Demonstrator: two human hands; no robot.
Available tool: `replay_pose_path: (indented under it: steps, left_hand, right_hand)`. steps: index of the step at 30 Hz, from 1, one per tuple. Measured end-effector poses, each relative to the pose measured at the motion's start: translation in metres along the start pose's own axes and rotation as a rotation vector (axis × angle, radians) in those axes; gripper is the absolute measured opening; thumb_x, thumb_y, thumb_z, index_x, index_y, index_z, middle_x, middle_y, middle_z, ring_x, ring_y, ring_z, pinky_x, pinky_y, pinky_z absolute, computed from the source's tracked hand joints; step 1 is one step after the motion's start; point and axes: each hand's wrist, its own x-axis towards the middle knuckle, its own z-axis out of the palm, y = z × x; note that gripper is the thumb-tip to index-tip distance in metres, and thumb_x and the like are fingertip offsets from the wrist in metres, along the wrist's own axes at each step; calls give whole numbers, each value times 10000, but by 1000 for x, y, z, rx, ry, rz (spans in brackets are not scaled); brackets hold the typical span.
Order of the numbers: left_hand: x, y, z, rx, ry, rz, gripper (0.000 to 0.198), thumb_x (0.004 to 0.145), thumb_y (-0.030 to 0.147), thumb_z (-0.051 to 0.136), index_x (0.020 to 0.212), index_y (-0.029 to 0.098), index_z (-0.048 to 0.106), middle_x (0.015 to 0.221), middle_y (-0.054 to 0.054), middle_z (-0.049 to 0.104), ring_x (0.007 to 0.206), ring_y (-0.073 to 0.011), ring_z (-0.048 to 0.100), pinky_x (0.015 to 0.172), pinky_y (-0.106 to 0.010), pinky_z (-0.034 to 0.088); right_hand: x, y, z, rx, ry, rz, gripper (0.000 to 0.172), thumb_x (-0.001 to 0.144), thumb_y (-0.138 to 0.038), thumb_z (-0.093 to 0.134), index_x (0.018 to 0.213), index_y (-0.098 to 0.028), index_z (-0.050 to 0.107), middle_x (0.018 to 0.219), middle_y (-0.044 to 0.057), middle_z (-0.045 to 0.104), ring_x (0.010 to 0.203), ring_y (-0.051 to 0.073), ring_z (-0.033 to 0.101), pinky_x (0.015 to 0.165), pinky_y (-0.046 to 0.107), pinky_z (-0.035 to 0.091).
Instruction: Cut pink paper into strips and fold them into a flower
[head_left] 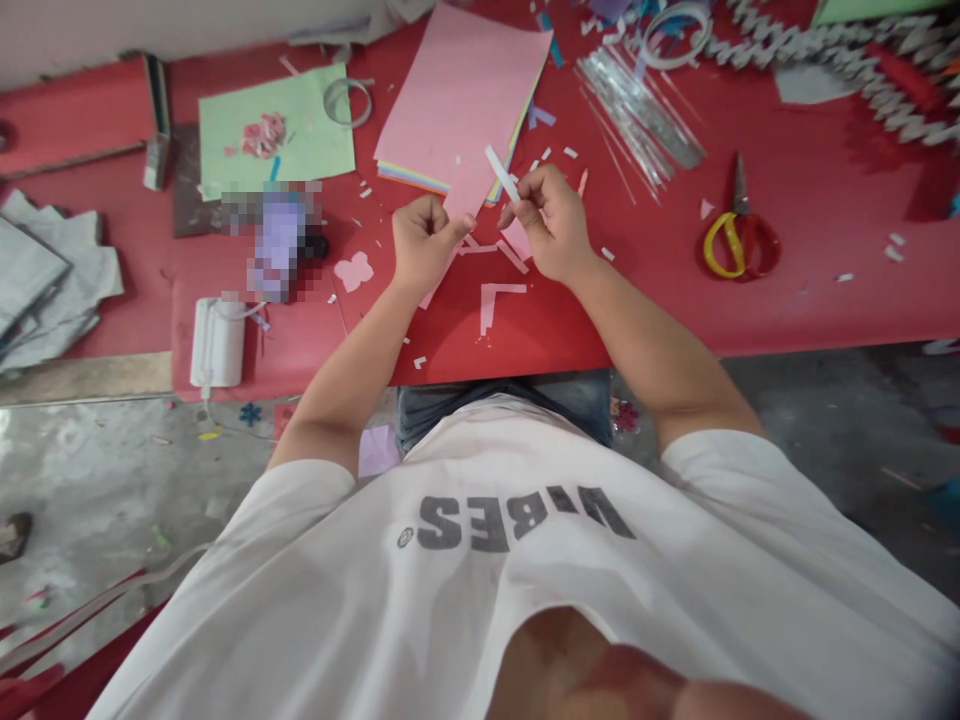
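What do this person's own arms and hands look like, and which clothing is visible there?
Both arms are bare below the short white sleeves of a T-shirt with dark lettering that reads "VIBES". The left hand and right hand are ungloved, with no visible accessories.

on the table point(817, 300), a paper stack point(465, 95) lies just behind the left hand point(429, 238) and right hand point(551, 222). left of the stack is a loose sheet point(311, 112), with paper scraps point(262, 137) on it and a tape roll point(349, 122) across its right edge. a power bank point(217, 345) lies at the front left; a paper cutout point(354, 271) sits between it and the left hand. scissors point(741, 205) lie right of the right hand, with a bundle of strips point(645, 115) behind, between stack and scissors.
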Motion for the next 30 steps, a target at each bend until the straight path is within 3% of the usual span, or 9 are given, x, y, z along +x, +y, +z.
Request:
replay_pose_path:
  steps: [3,5,8,10,13,17,20,23,30]
  left_hand:
    - [-3,-3,1,-11,-40,5,943,766,924,887,589,229,275,568,55,270,505,-117,404,549,-317,394]
    - [-5,-1,1,-14,-47,25,925,811,918,860,594,228,283,587,47,284,527,-126,440,585,-325,461]
    - [-11,8,2,-3,-67,69,699,881,829,887,711,229,572,729,2,526,686,-176,641,752,-374,614]
    - [-14,13,2,17,-121,83,516,918,750,905,993,261,759,969,-45,688,883,-233,758,907,-439,668]
    - [-14,18,4,62,-206,76,504,929,659,920,1275,314,796,1273,-93,736,1209,-340,793,1114,-543,647]
    - [-12,20,8,73,-299,108,594,894,695,924,1329,311,801,1432,-113,723,1530,-456,638,1292,-666,513]
    - [-12,27,10,58,-363,102,657,848,756,940,1327,325,809,1517,-104,704,1604,-477,563,1319,-687,478]
    - [-14,33,9,45,-417,66,701,834,799,929,1348,335,814,1542,-111,699,1601,-481,567,1258,-669,549]
    - [-16,29,5,26,-461,100,708,851,838,888,1375,368,809,1536,-96,709,1556,-445,630,1154,-594,634]
  right_hand:
    - [-1,0,2,32,-23,-26,699,1096,-935,365,1264,-306,620,1032,43,811,1042,316,836,1112,638,638]
    - [-2,-1,2,22,-40,-47,699,1104,-924,365,1286,-305,635,1077,50,815,1088,319,833,1149,639,620]
    - [-4,-10,3,-22,-52,-76,650,1143,-850,357,1407,-329,643,1218,81,827,1193,331,823,1203,619,596]
    - [-8,-19,4,-65,-51,-72,561,1183,-725,364,1562,-369,574,1323,89,821,1290,323,799,1242,584,576]
    - [-13,-32,7,-134,-50,-56,555,1186,-491,384,1732,-393,398,1360,69,823,1357,284,771,1272,528,552]
    - [-13,-37,9,-193,-7,-24,672,1136,-363,372,1804,-325,310,1240,78,839,1280,292,796,1208,513,582]
    - [-10,-34,9,-255,11,8,650,1161,-501,344,1777,-303,401,1208,101,841,1258,334,786,1170,542,591]
    - [-7,-31,8,-341,16,-1,689,1172,-638,249,1667,-269,554,1225,132,836,1218,342,774,1133,528,601]
    - [-8,-31,8,-484,9,0,660,1192,-536,175,1555,-187,601,1256,188,808,1204,379,783,1082,519,586]
